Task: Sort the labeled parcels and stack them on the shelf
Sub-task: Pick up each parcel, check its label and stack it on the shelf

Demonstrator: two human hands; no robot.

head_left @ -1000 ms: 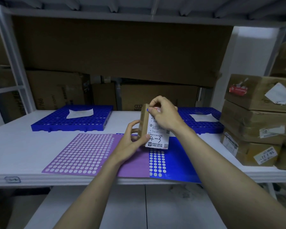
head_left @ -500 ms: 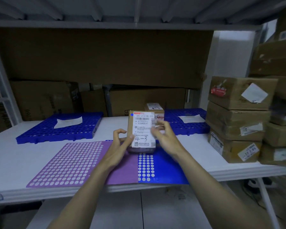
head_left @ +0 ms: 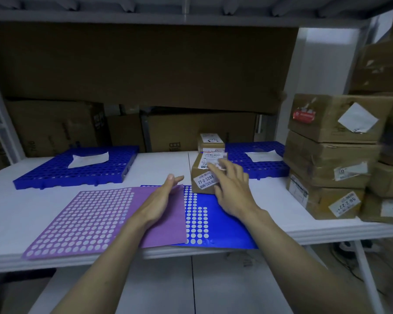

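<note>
left hand (head_left: 162, 196): flat and loose over the purple sheet (head_left: 104, 218), fingers straight and close together, pointing toward the back. Holding nothing, and it's clear of the box.

right hand (head_left: 233, 189): fingers spread and relaxed, right at the front right side of the box. Fingertips overlap its top label, but it's a bit motion-blurred, so can't say if they really touch. Not gripping anything.

box (head_left: 204, 175): small brown parcel sitting on the shelf (head_left: 32, 200), its near edge on the back of the blue sheet (head_left: 225, 225). White label on top, another on the front that reads something like "17-2-3204".

second box (head_left: 210, 142): another little labeled parcel just behind the first one, near the back, next to the right tray.

sheets: purple one with rows of pale dots lies on the left and overlaps the blue one, which has a smaller patch of dots and hangs at the front edge.

left tray (head_left: 77, 168): blue perforated thing at the back left with a white paper on it.

right tray (head_left: 259, 159): same kind, back right, also with a paper, just beside the box.

stack (head_left: 331, 155): bigger labeled cartons piled on the right end of the shelf, well apart from both hands.
</note>
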